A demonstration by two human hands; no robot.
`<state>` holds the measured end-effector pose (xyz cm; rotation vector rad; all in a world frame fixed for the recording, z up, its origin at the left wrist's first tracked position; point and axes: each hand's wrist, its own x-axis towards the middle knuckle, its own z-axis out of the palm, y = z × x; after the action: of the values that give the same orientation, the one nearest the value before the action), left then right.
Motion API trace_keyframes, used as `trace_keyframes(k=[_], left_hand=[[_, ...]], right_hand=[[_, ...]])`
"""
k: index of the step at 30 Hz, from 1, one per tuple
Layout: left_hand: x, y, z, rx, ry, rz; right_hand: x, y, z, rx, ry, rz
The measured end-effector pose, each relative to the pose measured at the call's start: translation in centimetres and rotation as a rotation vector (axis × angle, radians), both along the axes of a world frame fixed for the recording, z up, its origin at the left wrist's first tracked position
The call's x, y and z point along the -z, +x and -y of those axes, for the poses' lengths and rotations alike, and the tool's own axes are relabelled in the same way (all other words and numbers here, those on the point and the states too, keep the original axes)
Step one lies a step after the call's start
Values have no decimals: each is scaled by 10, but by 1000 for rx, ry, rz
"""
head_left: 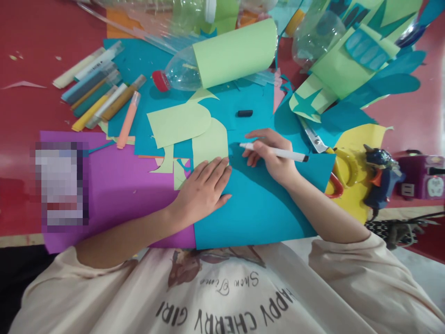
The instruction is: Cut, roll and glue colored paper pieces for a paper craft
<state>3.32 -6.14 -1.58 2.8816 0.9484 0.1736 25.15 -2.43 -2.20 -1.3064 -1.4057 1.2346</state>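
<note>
A person sat at a red desk (21,111), and a large blue sheet (257,204) lay right in front of them. At its left edge, the left hand (200,192) was spread flat, fingers extended and grasping nothing, across the lower end of a round-topped green paper piece (210,139), which likely kept both papers from sliding. Over the blue sheet, the right hand (278,162) grasped a white marker (278,152) like a pen, tip pointing left toward the green piece's edge; I could not tell whether it touched paper. A small black cap (245,113) lay beyond the blue sheet's middle, probably set there to stay within reach. Farther beyond it, a bottle in green paper (236,55) rested on its side. Scissors (314,139) lay at its right, partly tucked under, seemingly out of the hands' way. Well to its left was a loose pile of markers (118,102).
</note>
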Motion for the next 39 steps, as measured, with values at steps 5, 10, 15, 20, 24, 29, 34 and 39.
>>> trace_keyframes(k=[5,10,15,20,24,29,34,39], left_hand=[[-1,-3,-6,37,70,16],[-1,-5,-17,22,-31,97],[1,-7,-26,-3,-162,145],[4,-10,-33,-23,-308,212],[1,-12,-39,-37,-467,296],[-5,-15,-41,-141,-627,409],[-5,-18,-40,-291,-712,717],[-4,-17,-41,-268,-614,755]], right_hand=[[-6,3,-13,199,305,278],[5,11,-41,93,429,528],[14,13,-54,58,425,683],[-7,3,-37,9,377,525],[-16,-11,-12,-22,334,304],[-3,-19,1,-40,336,171],[6,-21,3,-88,400,151],[8,-24,6,-232,470,118]])
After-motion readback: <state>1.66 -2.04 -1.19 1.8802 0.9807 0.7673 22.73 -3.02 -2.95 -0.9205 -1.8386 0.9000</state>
